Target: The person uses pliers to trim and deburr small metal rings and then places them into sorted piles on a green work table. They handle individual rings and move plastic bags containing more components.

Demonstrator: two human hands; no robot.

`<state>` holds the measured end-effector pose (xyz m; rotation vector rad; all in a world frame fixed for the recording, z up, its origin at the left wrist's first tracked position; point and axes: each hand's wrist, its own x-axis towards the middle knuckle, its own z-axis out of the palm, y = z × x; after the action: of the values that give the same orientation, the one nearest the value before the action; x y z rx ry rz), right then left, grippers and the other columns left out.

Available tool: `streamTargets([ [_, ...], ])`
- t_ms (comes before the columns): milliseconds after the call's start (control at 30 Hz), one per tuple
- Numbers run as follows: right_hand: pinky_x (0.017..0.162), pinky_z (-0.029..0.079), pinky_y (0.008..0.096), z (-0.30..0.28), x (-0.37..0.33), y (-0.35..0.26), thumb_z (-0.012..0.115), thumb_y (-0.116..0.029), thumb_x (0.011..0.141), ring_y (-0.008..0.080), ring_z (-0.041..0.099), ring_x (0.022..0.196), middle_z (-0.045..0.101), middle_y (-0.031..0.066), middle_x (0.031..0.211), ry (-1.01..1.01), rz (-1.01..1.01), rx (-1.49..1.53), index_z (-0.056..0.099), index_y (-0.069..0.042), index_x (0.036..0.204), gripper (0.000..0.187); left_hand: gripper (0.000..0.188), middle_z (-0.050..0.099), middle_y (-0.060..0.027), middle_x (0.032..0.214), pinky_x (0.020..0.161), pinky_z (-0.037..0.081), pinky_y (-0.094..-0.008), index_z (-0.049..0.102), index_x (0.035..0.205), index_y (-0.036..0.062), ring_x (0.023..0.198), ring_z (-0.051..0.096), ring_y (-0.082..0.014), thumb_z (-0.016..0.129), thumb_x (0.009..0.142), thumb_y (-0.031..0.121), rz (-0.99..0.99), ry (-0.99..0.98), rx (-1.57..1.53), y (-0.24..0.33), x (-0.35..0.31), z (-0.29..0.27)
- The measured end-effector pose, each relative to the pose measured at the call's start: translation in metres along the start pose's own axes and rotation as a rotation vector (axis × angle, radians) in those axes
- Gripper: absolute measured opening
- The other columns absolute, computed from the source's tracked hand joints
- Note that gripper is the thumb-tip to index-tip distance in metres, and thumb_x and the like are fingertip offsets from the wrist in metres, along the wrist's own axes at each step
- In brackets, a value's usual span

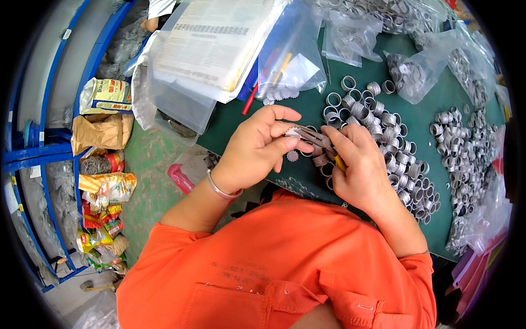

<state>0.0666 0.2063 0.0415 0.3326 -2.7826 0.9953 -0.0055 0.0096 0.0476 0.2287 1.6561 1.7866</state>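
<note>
My left hand pinches a small pale disc with a toothed edge between fingers and thumb. In my right hand is a pair of long-nosed pliers with yellow on the handle. The plier jaws point left and meet the disc at my left fingertips; whether they grip it cannot be made out. Just below, a second toothed disc shows by my left fingers. A heap of grey metal rings lies on the green table, spreading behind and to the right of my right hand.
Another pile of rings lies farther right. Clear bags of grey parts rest at the back. Papers, a red pen and a clear bag with toothed discs are at the far left. A blue rack stands left.
</note>
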Motion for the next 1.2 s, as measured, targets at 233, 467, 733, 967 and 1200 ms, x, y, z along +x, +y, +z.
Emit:
streamTargets([
  [233, 0.068, 0.044, 0.0387, 0.001, -0.003, 0.002, 0.058, 0.009, 0.061, 0.0317, 0.053, 0.081, 0.051, 0.0141, 0.087, 0.022, 0.139, 0.159, 0.059, 0.002, 0.111, 0.051, 0.017, 0.065, -0.0168, 0.100, 0.047, 0.046, -0.0187, 0.053, 0.108, -0.0021, 0.087, 0.068, -0.0222, 0.052, 0.093, 0.004, -0.015, 0.043, -0.096, -0.003, 0.002, 0.000],
  [467, 0.070, 0.042, 0.0392, 0.001, 0.000, -0.003, 0.060, 0.007, 0.061, 0.0308, 0.052, 0.080, 0.051, 0.0115, 0.087, 0.010, 0.009, 0.018, 0.059, 0.000, 0.112, 0.051, 0.013, 0.066, -0.0159, 0.096, 0.043, 0.044, -0.0186, 0.054, 0.103, -0.0026, 0.077, 0.069, -0.0206, 0.051, 0.093, 0.005, 0.075, 0.065, -0.107, -0.011, -0.001, 0.009],
  [733, 0.064, 0.046, 0.0380, 0.001, 0.001, -0.003, 0.061, 0.008, 0.063, 0.0299, 0.054, 0.076, 0.050, 0.0120, 0.080, 0.030, 0.018, 0.065, 0.061, 0.001, 0.109, 0.047, 0.016, 0.066, -0.0143, 0.091, 0.042, 0.042, -0.0184, 0.053, 0.106, -0.0031, 0.071, 0.068, -0.0176, 0.050, 0.094, 0.007, 0.051, 0.045, -0.048, -0.008, -0.002, 0.009],
  [967, 0.064, 0.046, 0.0382, -0.002, 0.001, -0.004, 0.061, 0.008, 0.063, 0.0301, 0.054, 0.075, 0.050, 0.0118, 0.080, 0.036, 0.007, 0.042, 0.061, 0.000, 0.111, 0.049, 0.018, 0.066, -0.0072, 0.077, 0.046, 0.038, -0.0166, 0.060, 0.098, -0.0015, 0.055, 0.052, -0.0053, 0.048, 0.096, 0.012, 0.147, -0.062, 0.252, -0.011, -0.002, -0.001],
  [1200, 0.063, 0.046, 0.0371, -0.003, 0.001, -0.003, 0.058, 0.009, 0.063, 0.0312, 0.055, 0.073, 0.052, 0.0128, 0.078, 0.014, -0.007, 0.167, 0.061, 0.001, 0.110, 0.048, 0.015, 0.061, -0.0038, 0.068, 0.053, 0.043, -0.0233, 0.060, 0.088, -0.0009, 0.058, 0.054, -0.0085, 0.051, 0.093, 0.010, 0.458, -0.003, 0.397, -0.019, -0.002, 0.003],
])
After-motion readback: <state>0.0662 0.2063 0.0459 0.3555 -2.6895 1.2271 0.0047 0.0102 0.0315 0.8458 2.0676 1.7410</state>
